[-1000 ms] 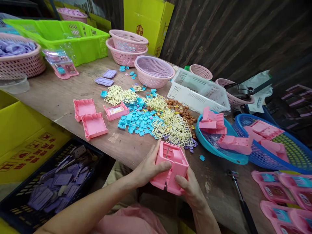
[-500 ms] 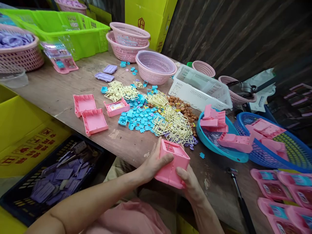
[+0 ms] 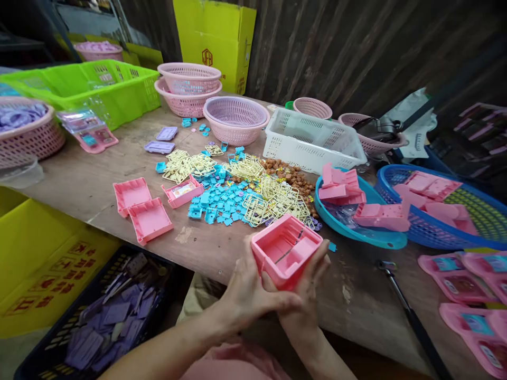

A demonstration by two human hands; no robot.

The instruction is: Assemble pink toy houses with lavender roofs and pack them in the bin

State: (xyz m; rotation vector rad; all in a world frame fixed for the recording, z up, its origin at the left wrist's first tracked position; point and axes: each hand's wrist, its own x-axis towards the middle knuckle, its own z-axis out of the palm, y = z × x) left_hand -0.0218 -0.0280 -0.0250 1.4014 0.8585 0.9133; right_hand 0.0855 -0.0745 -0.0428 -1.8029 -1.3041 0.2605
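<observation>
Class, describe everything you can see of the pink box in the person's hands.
The pink box looks like smooth plastic. Its round-cornered opening tilts up toward the camera, showing inner ribs, a raised block and a dark, slit-like line. The left hand and right hand hold it from either side, near the front edge of the table; its underside is hidden.

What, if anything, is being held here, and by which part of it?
A pink plastic box, its open side toward the camera, is held by its outer walls: the left hand on its left side, the right hand on its right.
</observation>
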